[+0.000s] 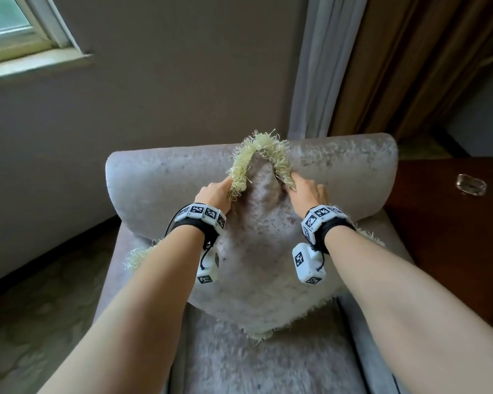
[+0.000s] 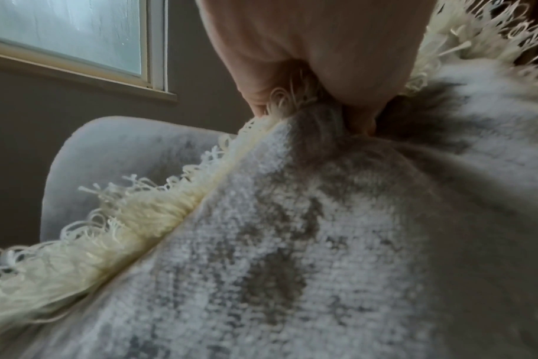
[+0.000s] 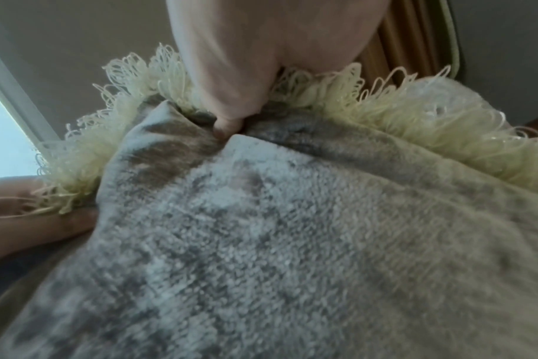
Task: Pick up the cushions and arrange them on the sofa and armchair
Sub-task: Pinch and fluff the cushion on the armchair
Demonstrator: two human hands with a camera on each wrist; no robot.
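A grey velvet cushion (image 1: 261, 251) with a cream looped fringe stands on one corner on the grey armchair (image 1: 160, 177), leaning against its backrest. My left hand (image 1: 215, 191) pinches the fringed edge left of the top corner. My right hand (image 1: 308, 191) pinches the edge right of that corner. In the left wrist view, my left hand (image 2: 307, 72) pinches the cushion (image 2: 292, 243) edge at the fringe. Seen from the right wrist, the thumb of my right hand (image 3: 231, 92) presses into the cushion (image 3: 277, 243) fabric just below the fringe.
A dark wooden side table (image 1: 450, 223) with a clear glass dish (image 1: 471, 185) stands right of the armchair. Grey and brown curtains (image 1: 382, 66) hang behind it. A window (image 1: 17, 27) is up left; patterned carpet (image 1: 40, 308) lies left of the chair.
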